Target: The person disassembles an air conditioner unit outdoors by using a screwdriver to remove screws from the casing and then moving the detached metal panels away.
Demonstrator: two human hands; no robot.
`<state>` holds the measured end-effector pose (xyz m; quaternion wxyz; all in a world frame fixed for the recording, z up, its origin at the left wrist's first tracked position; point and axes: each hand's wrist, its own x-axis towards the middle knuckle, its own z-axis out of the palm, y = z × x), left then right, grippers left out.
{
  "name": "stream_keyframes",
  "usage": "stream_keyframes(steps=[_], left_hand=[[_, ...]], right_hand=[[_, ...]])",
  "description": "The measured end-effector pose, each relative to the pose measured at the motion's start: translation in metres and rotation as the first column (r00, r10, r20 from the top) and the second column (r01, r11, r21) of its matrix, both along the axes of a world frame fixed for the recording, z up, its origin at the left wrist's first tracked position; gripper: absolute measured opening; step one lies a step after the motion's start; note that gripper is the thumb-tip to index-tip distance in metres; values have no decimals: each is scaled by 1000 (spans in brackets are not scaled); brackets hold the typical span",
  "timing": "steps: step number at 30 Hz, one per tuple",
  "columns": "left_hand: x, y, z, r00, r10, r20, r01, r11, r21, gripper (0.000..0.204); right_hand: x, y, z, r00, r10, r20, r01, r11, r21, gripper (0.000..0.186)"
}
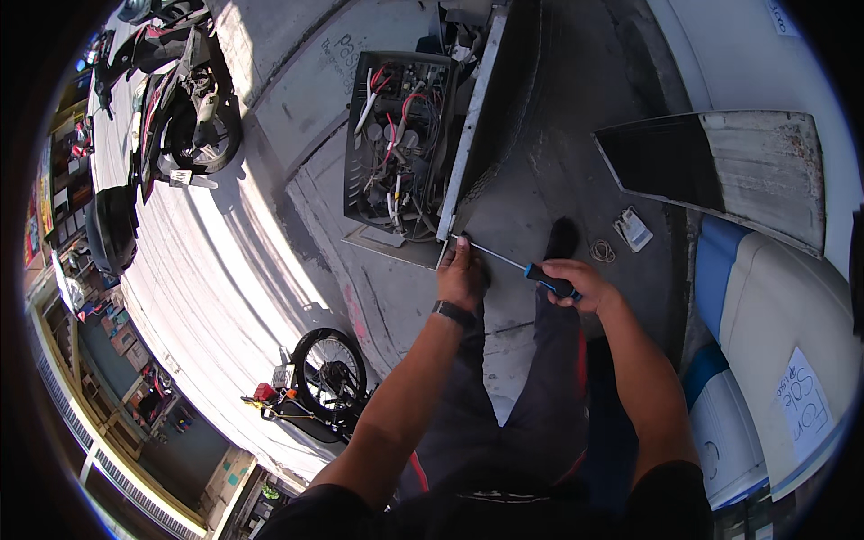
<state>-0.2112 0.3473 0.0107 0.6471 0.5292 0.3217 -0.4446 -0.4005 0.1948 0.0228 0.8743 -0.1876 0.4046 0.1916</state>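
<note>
My right hand is wrapped round the black and blue handle of a screwdriver. Its long thin shaft runs up and left to the lower corner of a metal panel standing on edge. At that corner my left hand is closed, thumb and fingers pinched by the screwdriver's tip; what they pinch is too small to make out. Just left of the panel lies an open dark metal housing full of red, white and black wires, round grey parts and circuit boards.
A coil of thin cord and a small pale package lie on the pavement to the right. Beyond them are a loose worn panel and white and blue appliance bodies. Parked motorcycles stand along the street at left.
</note>
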Motion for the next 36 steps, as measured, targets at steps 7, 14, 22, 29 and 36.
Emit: stream_keyframes(steps=[7, 14, 22, 29, 36], left_hand=[[-5, -10, -9, 998, 50, -47, -50, 999, -6, 19], [-6, -1, -16, 1000, -18, 21, 19, 998, -63, 17], [-5, -5, -13, 999, 5, 44, -1, 994, -105, 17], [-8, -5, -20, 997, 77, -3, -77, 993, -88, 14], [-10, -4, -23, 995, 99, 18, -95, 985, -145, 14]], right_hand=[[3, 3, 1, 925, 362, -117, -269, 406, -873, 31], [-8, -2, 1, 1000, -14, 13, 20, 758, -652, 32], [-19, 5, -13, 991, 129, 33, -62, 666, -743, 26], [-15, 18, 12, 972, 220, -83, -86, 7, -996, 39], [-24, -10, -2, 969, 231, -89, -248, 918, -309, 38]])
